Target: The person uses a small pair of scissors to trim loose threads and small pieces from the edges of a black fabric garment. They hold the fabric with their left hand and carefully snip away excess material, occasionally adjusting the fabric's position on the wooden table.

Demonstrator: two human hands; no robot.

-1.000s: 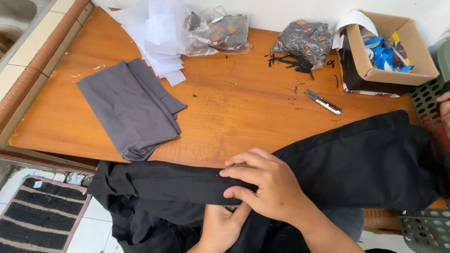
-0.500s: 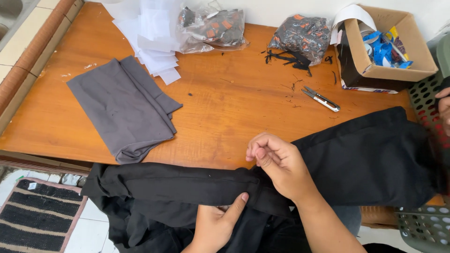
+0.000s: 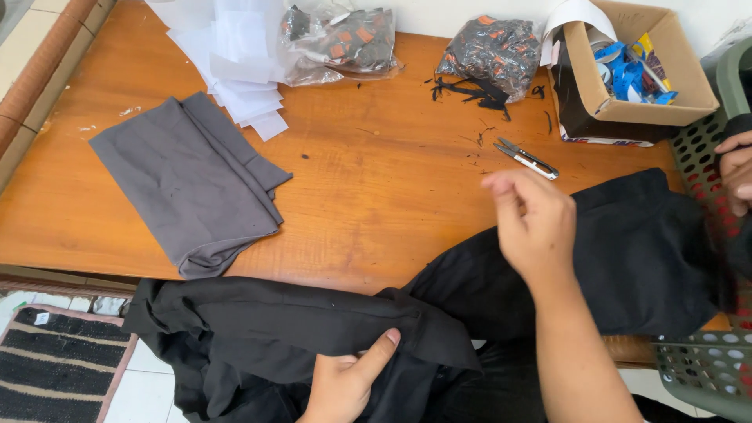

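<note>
Left hand: we see our left hand (image 3: pixel 348 380) low at the near edge, thumb up and pressed on a fold of the black garment (image 3: pixel 337 329), fingers tucked under the cloth, so it grips that fold
Right hand: our right hand (image 3: pixel 536 223) is lifted above the garment, fingers curled loosely with fingertips drawn together; we cannot tell whether anything is pinched between them
Black garment: it drapes over the near edge of the wooden table (image 3: pixel 376 180), one part spread on the right of the tabletop, the rest hanging toward the floor
Grey cloth: a folded grey cloth (image 3: pixel 188 184) lies on the left of the table, well apart from both hands
Thread snips: small thread snips (image 3: pixel 527 158) lie on the wood just beyond our right hand
Cardboard box: an open cardboard box (image 3: pixel 638 74) stands at the far right corner, blue and yellow items inside
Bags: two clear plastic bags (image 3: pixel 341 39) with dark contents sit at the far edge, beside a stack of white paper sheets (image 3: pixel 231 66)
Another hand: another person's hand (image 3: pixel 736 168) shows at the right edge, over a green perforated basket (image 3: pixel 705 360)
Floor: a striped mat (image 3: pixel 55 364) lies below left
</note>
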